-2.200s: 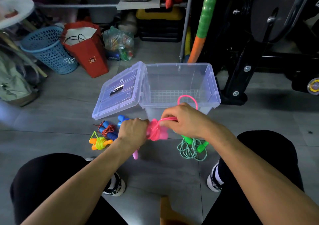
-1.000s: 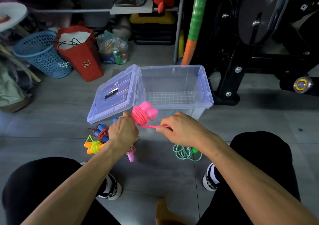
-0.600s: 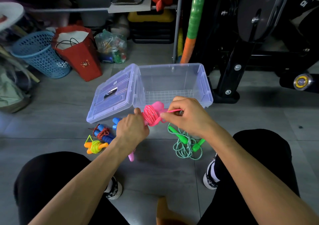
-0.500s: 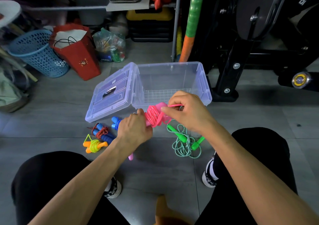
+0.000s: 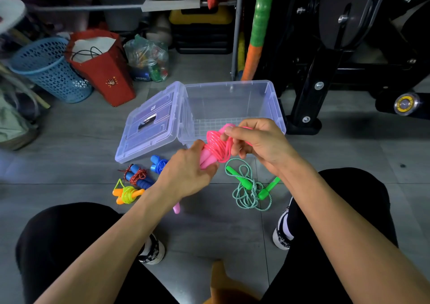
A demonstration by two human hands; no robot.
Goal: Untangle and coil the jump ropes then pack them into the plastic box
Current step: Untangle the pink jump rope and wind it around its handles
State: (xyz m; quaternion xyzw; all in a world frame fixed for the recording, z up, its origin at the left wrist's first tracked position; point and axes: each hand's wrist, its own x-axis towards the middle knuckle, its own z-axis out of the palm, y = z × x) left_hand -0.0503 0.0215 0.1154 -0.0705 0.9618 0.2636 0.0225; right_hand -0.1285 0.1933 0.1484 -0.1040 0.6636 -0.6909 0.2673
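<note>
fingers of the left hand (image 5: 186, 175) curl round the two pink handles of the pink jump rope (image 5: 217, 146), thumb up along them, forearm reaching in from the lower left. the right hand (image 5: 258, 143) meets it from the other side, wrist bent, thumb and forefinger pinching the pink cord wound about the handles, the other fingers curled beneath. both hands hold the bundle in the air just over the near rim of the plastic box (image 5: 277, 108), which stands open on the floor with its lid (image 5: 151, 122) tipped against its left side; the lid bears a small label, too blurred to read.

below the right hand, on the floor, lies the green jump rope (image 5: 250, 190), loose and uncoiled. left of the left hand lie three wound ropes close together: the blue rope (image 5: 158, 165), the blue-handled rope with red cord (image 5: 137, 175) and the orange-handled rope with yellow cord (image 5: 126, 194). further back stand a red paper bag (image 5: 104, 70), marked with a small hand emblem, and a blue basket (image 5: 46, 70).
</note>
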